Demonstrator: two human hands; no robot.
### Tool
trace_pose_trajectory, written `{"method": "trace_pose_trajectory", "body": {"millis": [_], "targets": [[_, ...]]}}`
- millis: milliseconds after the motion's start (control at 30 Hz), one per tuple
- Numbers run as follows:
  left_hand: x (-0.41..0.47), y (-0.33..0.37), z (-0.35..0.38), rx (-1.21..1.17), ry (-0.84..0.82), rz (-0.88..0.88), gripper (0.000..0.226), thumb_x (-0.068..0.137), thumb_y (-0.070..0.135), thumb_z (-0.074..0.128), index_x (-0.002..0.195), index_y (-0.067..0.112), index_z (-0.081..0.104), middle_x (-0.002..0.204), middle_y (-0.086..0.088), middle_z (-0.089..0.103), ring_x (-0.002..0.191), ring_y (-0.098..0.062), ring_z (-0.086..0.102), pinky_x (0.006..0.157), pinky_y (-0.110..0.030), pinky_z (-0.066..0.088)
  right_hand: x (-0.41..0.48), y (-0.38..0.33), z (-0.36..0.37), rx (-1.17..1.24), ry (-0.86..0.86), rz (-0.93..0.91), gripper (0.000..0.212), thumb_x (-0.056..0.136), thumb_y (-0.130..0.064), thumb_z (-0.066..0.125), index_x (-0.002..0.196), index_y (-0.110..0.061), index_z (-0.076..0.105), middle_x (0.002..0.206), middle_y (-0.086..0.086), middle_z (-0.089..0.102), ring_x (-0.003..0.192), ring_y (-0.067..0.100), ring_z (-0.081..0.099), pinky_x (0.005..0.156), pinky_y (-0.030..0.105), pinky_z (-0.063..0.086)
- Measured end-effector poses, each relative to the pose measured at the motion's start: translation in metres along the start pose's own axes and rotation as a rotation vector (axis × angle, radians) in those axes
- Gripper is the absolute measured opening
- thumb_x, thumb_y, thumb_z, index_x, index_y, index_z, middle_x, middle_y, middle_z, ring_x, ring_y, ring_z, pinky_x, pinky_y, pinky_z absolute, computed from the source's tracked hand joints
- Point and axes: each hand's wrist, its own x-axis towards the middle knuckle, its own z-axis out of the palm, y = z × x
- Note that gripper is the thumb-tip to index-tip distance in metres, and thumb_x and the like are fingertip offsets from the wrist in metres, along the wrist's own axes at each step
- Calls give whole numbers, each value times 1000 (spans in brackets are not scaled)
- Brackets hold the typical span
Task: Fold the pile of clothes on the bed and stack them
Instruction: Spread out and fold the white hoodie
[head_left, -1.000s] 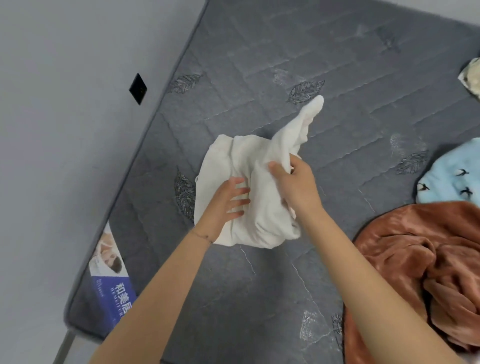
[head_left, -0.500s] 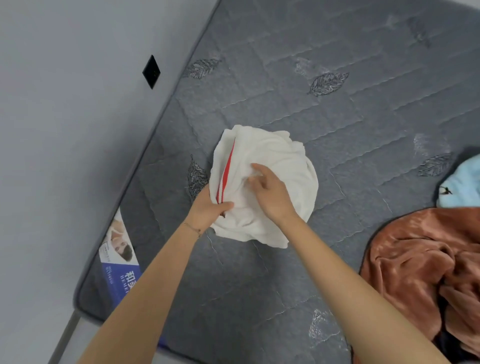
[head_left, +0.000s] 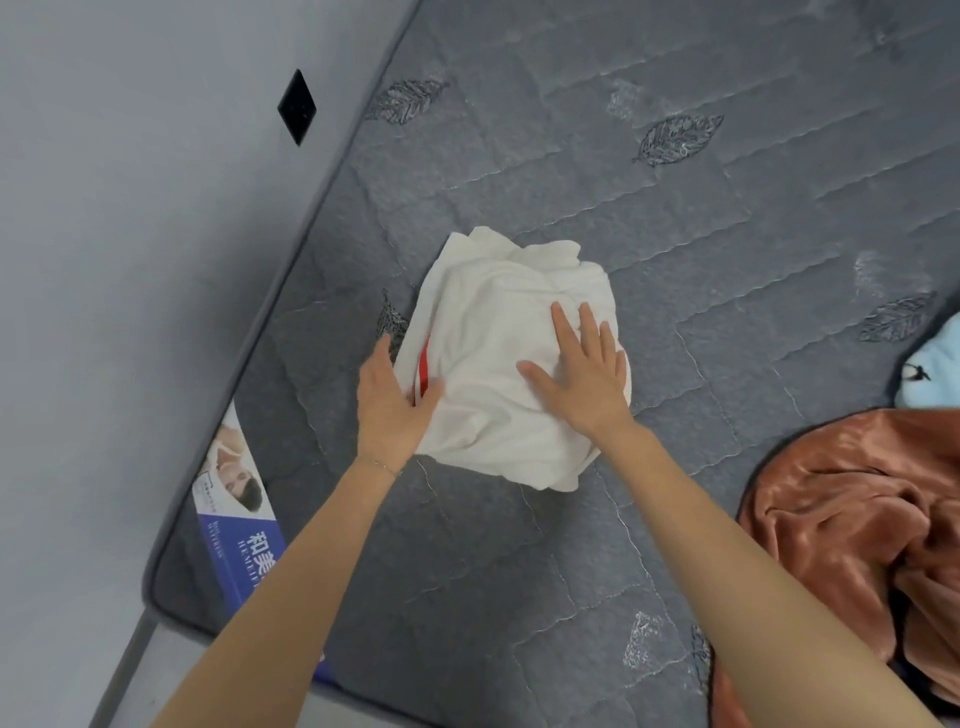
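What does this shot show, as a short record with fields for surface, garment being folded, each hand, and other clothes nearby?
surface: grey quilted mattress with leaf pattern
garment being folded: white garment with a red stripe, roughly bundled, lying on the mattress
left hand: fingers straight, against the garment's left edge beside the stripe
right hand: fingers spread, pressing flat on top of the garment
other clothes: rust-brown garment crumpled at right; light blue garment at the right edge, cut off
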Motion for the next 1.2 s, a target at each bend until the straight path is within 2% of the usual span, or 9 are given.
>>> {"method": "trace_pose_trajectory", "body": {"millis": [100, 233, 400, 633, 700, 800, 1000, 1133, 1200], "targets": [[-4, 16, 8, 384, 105, 339, 79, 87, 53, 56, 153, 23, 24, 158, -17, 21, 146, -34, 19, 117, -53, 16, -2, 1, -7, 79, 136, -35, 79, 90, -65, 50, 154, -41, 11, 164, -4, -8, 151, 21, -9, 121, 49, -2], [-4, 26, 29, 584, -53, 642, 78, 88, 68, 42, 153, 35, 16, 163, -7, 9, 150, -31, 6, 117, -59, 10, -8, 17, -8, 128, 200, 45, 89, 85, -68, 55, 153, -45, 3, 164, -4, -12, 151, 20, -10, 121, 49, -4], [10, 22, 46, 638, -321, 515, 102, 71, 87, 39, 149, 48, -13, 161, 11, -22, 149, -22, -19, 116, -64, 2, -2, 29, 4, 117, 91, 126, 94, 83, -72, 53, 150, -51, -10, 163, -5, -15, 150, 21, -14, 120, 53, -5], [20, 1, 43, 574, -355, 279, 117, 62, 89, 47, 141, 50, -29, 156, 15, -32, 147, -16, -24, 116, -61, -2, 13, 20, 22, 328, 90, 70, 102, 75, -78, 56, 148, -53, -11, 164, -6, -10, 150, 12, -10, 121, 45, 1], [16, 1, 42, 524, -316, 229, 115, 64, 86, 49, 146, 48, -22, 158, 11, -29, 147, -14, -23, 116, -57, -5, 12, 27, 21, 524, 162, 120, 107, 74, -75, 61, 153, -44, -6, 165, -9, -4, 150, 8, -8, 121, 36, 2], [11, -5, 39, 362, -188, 35, 107, 77, 76, 54, 153, 39, -10, 163, 2, -16, 150, -18, -12, 118, -54, -1, 11, 39, 19, 869, 128, 344, 119, 73, -69, 69, 155, -31, -8, 164, -6, 9, 150, 15, 12, 122, 39, 13], [18, -6, 39, -303, -80, -273, 94, 82, 57, 69, 149, 9, 22, 143, 2, 44, 132, -19, 43, 110, -33, 35, 8, 34, 23, 1070, -20, 430, 91, 83, -58, 66, 154, -26, 18, 146, -8, 41, 124, 12, 46, 103, 30, 38], [16, 0, 37, -411, -153, -375, 66, 84, 53, 69, 131, 9, 53, 124, 4, 62, 110, -11, 60, 95, -26, 48, 1, 30, 19, 1125, -5, 371, 46, 83, -48, 72, 120, -30, 53, 117, -13, 62, 103, 2, 60, 86, 21, 48], [12, 6, 30, -482, -205, -390, 49, 87, 47, 69, 121, 12, 62, 113, 5, 67, 100, -9, 64, 81, -19, 52, -7, 29, 15, 1174, 27, 372, 55, 76, -46, 80, 121, -26, 55, 117, -10, 64, 105, 6, 62, 84, 23, 50]]}}
